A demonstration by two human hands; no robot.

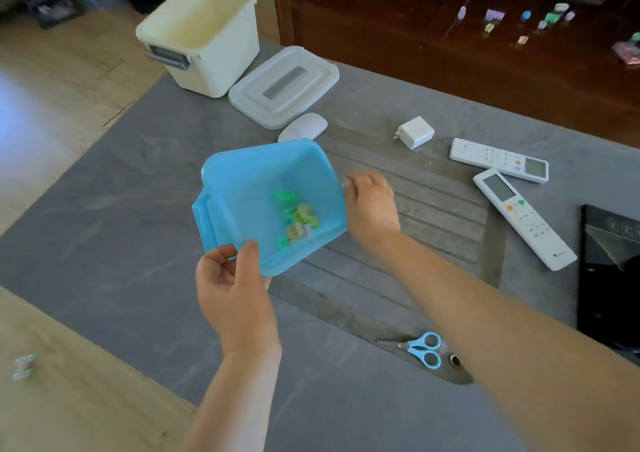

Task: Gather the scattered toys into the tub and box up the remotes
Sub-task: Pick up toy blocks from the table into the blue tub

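A blue plastic tub [242, 188] is held tilted above the grey table, its opening facing me. Several small green and yellow toys [296, 217] lie in its lower corner. My left hand [235, 289] grips the tub's near rim, thumb inside. My right hand [372, 202] is at the tub's right edge with its fingers curled; whether it holds anything I cannot tell. Two white remotes [498, 160] [523, 219] lie on the table to the right. A cream box [204, 32] stands open at the back, its lid [284, 86] beside it. One small toy [24, 366] lies on the floor at left.
A white mouse [303, 126] and a white charger [415, 132] lie behind the tub. Blue scissors [420, 349] rest near the table's front. A black box [609, 278] sits at the right edge. A dark wooden bench with small toys [526, 18] stands behind the table.
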